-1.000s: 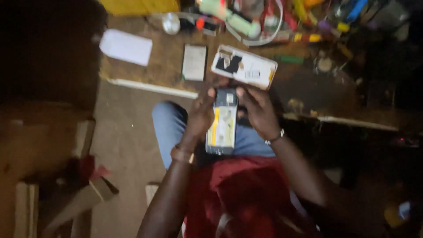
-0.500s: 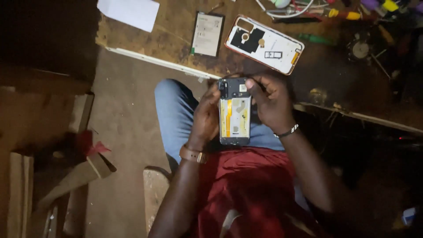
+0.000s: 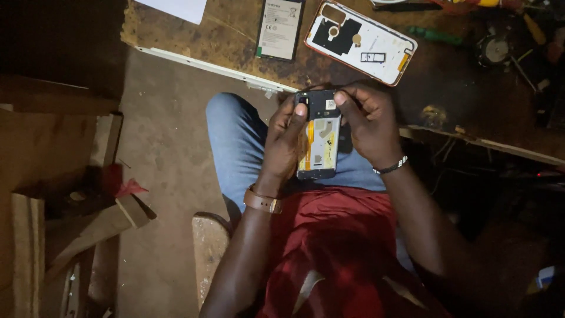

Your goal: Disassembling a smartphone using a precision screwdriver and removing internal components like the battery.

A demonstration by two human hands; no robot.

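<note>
An opened phone (image 3: 318, 136) with its back cover off shows a dark upper board and a yellow strip down its left side. Both hands hold it over my lap. My left hand (image 3: 285, 141) wraps the phone's left edge, with the thumb lying along the yellow strip. My right hand (image 3: 369, 125) grips the right edge, its thumb pressing on the dark upper part. The removed back cover (image 3: 360, 41), white inside with an orange rim, lies on the wooden workbench (image 3: 235, 44) beside a flat battery (image 3: 279, 28).
A white paper sheet (image 3: 179, 7) lies at the bench's top edge. Tools and wires (image 3: 500, 41) clutter the bench's right side. Wood scraps and boards (image 3: 65, 224) lie on the floor at left. A wooden stool edge (image 3: 209, 250) shows below my left arm.
The view has shifted so the bench and phone sit higher and larger in frame. My right thumb has moved onto the phone's upper part. Both hands still hold the phone.
</note>
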